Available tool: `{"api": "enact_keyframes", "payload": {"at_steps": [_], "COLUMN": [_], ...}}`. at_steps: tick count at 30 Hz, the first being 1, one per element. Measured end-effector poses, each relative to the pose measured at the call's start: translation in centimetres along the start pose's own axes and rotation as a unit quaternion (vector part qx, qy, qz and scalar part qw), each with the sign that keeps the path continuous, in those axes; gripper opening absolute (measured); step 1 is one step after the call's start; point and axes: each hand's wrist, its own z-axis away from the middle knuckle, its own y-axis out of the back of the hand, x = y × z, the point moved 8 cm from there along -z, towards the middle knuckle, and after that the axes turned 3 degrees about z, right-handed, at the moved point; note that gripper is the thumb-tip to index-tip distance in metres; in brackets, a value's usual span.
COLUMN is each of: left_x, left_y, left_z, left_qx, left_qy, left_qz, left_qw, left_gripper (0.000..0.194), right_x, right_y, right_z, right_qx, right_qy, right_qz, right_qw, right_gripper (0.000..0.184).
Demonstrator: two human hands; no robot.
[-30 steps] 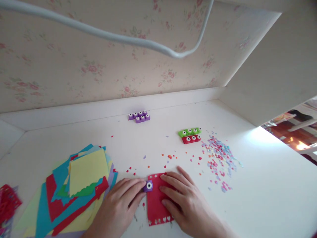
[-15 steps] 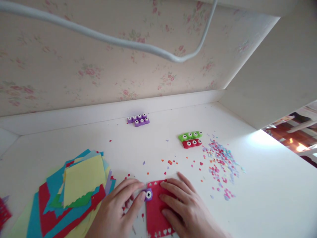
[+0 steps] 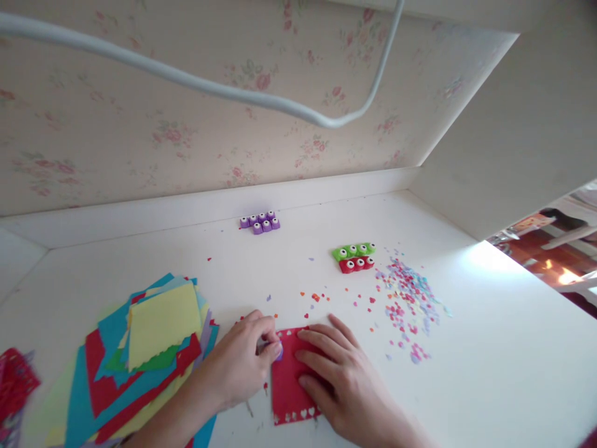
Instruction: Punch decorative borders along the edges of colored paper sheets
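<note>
My left hand [image 3: 249,358] is closed on a small purple craft punch [image 3: 278,352] at the left edge of a red paper sheet [image 3: 290,379]. The thumb covers most of the punch. Spread over the right half of the sheet, my right hand [image 3: 338,373] lies with fingers apart, touching the paper. Small cut-out shapes run along the sheet's top and bottom edges. Whether the paper sits inside the punch's slot is hidden by my fingers.
Coloured paper [image 3: 163,323] is stacked on the left, with red punched paper [image 3: 16,382] beyond it. Purple punches [image 3: 261,222] stand near the wall; green punches [image 3: 354,250] and red punches [image 3: 357,264] are right of centre. Confetti [image 3: 410,292] lies heaped at right. A white cable [image 3: 261,98] hangs in front.
My left hand has turned and its fingers have closed over the punch, covering most of it. The view has shifted slightly; my right hand stays on the paper.
</note>
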Motion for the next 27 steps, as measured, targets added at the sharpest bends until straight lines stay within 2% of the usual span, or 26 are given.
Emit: {"api": "enact_keyframes", "payload": {"at_steps": [4, 8, 12, 18, 24, 27], "left_x": [0.4, 1.0, 0.4, -2.1, -2.9, -2.5], "left_y": [-0.2, 0.2, 1.6, 4.1, 3.8, 3.6], "left_z": [-0.5, 0.3, 1.5, 2.4, 3.2, 2.5], "left_qx": [-0.021, -0.020, 0.014, 0.074, 0.128, 0.145], "left_qy": [0.002, -0.017, -0.023, -0.039, -0.048, -0.061], "left_qz": [-0.021, -0.015, 0.015, -0.048, -0.097, -0.100], "left_qw": [1.000, 1.000, 1.000, 0.995, 0.986, 0.982], "left_gripper": [0.010, 0.014, 0.024, 0.032, 0.024, 0.019], "right_x": [0.0, -0.1, -0.2, -0.2, -0.4, -0.3], "right_y": [0.0, 0.0, 0.2, 0.2, 0.4, 0.4], "right_z": [0.3, 0.6, 0.9, 1.1, 1.2, 1.3], "right_qx": [0.008, 0.020, 0.037, 0.039, 0.045, 0.054], "right_qy": [0.001, 0.012, 0.023, 0.030, 0.034, 0.032], "right_qz": [0.000, 0.000, 0.005, 0.002, -0.001, -0.001], "right_qw": [1.000, 1.000, 0.999, 0.999, 0.998, 0.998], "right_gripper": [0.021, 0.019, 0.021, 0.020, 0.020, 0.020]}}
